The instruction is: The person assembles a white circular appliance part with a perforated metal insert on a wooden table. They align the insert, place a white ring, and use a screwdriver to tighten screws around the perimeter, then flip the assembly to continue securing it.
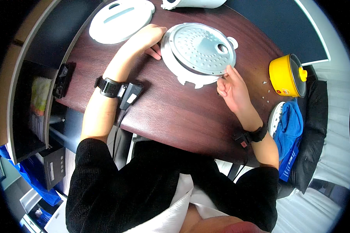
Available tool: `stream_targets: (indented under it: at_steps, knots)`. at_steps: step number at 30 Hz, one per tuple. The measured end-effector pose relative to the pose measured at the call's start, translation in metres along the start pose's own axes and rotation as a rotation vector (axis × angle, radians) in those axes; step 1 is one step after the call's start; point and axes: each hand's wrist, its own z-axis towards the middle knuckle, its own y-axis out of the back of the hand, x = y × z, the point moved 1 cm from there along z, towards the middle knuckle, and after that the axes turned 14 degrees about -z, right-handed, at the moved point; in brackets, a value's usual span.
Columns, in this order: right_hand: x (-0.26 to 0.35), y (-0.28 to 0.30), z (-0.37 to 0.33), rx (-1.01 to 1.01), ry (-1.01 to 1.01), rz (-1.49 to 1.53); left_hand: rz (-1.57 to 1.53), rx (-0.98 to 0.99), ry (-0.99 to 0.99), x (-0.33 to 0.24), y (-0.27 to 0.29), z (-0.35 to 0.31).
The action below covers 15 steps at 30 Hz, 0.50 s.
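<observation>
A round metal inner lid plate (198, 54) with dimples and one hole lies tilted on a white plastic lid frame (200, 80). The two are slightly apart along the lower left, where a dark gap shows. My left hand (149, 37) is at the left rim of this pair, its fingers bent and partly hidden by the wrist and rim. At the lower right edge, the fingertips and thumb of my right hand (235, 89) pinch the metal plate's rim. A white oval cover (124, 29) with a long slot rests on the table just beyond my left hand.
The dark red-brown table (171, 112) has a curved near edge. Part of a white appliance housing (198, 3) shows at the far edge. To the right stand a yellow electric pot (282, 77) and a blue cloth (289, 120). Small white crumbs lie near the pot. Cabled modules sit at both wrists.
</observation>
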Motion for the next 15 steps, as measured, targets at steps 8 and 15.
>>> stream_targets:
  at_steps: [8,15]
  knots:
    - [0.007,-0.009,-0.005,-0.088,-0.092,-0.234,-0.022,0.054,-0.093,0.004,0.002,-0.005]
    - [0.006,-0.008,-0.004,-0.08,-0.199,-0.452,0.073,-0.01,0.006,-0.003,-0.003,-0.001]
